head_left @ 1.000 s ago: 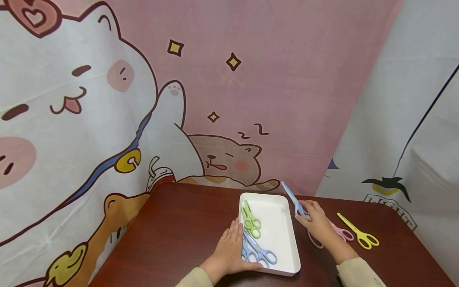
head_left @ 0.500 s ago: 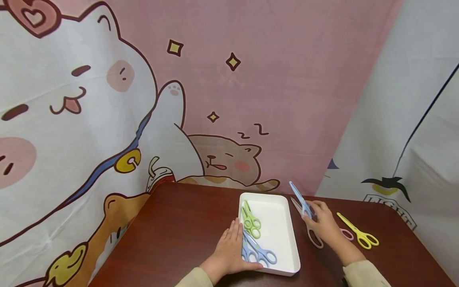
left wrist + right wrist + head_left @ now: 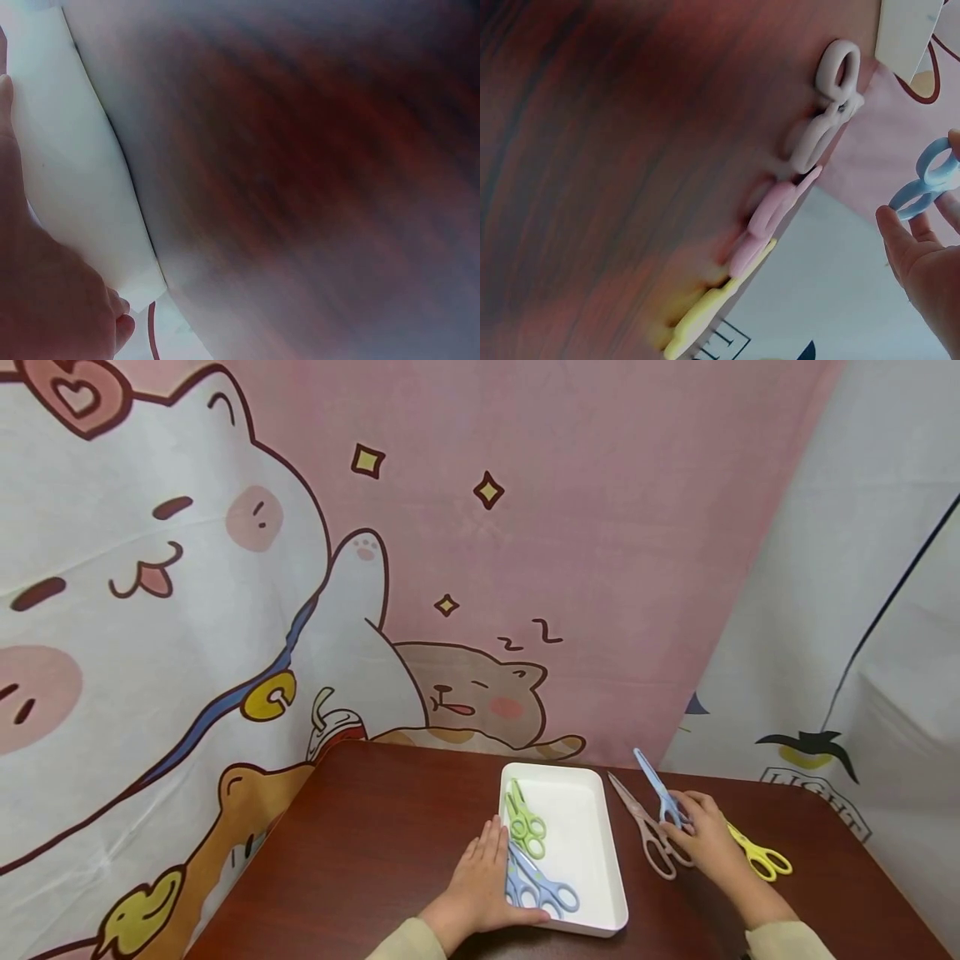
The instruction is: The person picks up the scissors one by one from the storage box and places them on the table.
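Raised above the table, a pair of light blue scissors (image 3: 654,781) is held at its finger loops by my right hand (image 3: 711,842). In the right wrist view, fingertips and thumb pinch the loops of these scissors (image 3: 926,181). My left hand (image 3: 480,883) rests against the left side of a white tray (image 3: 585,835), fingers straight, thumb along its near edge. Inside that tray lie green scissors (image 3: 527,817) and, below them, blue scissors (image 3: 543,885) partly covered by the left hand. Greyish-pink scissors (image 3: 638,815) lie on the table, just left of my right hand.
Yellow scissors (image 3: 752,846) lie right of the right hand. Pink scissors (image 3: 771,211) show in the right wrist view, between the grey-pink and yellow ones; the right hand hides them from the head. A printed cloth (image 3: 615,568) hangs behind the brown table (image 3: 405,827).
My right hand has moved rightward with the light blue scissors, away from the tray, uncovering the greyish-pink scissors and covering the pink ones. The left hand and tray have stayed put.
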`<state>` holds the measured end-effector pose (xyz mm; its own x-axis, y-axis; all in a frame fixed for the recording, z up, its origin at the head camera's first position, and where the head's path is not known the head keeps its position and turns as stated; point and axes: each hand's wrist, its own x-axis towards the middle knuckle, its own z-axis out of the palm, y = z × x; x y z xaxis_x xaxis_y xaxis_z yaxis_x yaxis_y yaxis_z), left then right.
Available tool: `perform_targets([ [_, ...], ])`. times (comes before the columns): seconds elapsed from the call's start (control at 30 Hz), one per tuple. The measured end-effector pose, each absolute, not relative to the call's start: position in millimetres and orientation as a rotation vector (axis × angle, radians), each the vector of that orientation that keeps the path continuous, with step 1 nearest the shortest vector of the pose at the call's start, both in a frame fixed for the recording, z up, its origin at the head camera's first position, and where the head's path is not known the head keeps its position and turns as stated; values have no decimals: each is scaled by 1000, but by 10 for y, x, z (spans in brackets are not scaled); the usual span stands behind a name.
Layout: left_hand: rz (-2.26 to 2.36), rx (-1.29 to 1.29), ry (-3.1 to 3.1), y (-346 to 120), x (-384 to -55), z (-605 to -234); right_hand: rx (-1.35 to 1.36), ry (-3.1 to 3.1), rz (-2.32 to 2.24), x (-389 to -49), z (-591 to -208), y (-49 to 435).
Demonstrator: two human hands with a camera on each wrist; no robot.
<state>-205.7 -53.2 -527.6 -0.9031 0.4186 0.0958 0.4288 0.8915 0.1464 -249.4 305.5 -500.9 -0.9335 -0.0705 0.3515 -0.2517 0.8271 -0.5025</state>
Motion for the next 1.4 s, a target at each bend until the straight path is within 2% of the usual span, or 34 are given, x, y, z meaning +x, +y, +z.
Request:
perform_targets([
  [0.7,-227,-634,-2996,-545,-2104,-5394,292,-2628,703,-2431,-5072,3394],
  [1.4,-191,-643,-2979,-546,-2115,-5415,101,-2793,636,-2371,-5149,3777],
])
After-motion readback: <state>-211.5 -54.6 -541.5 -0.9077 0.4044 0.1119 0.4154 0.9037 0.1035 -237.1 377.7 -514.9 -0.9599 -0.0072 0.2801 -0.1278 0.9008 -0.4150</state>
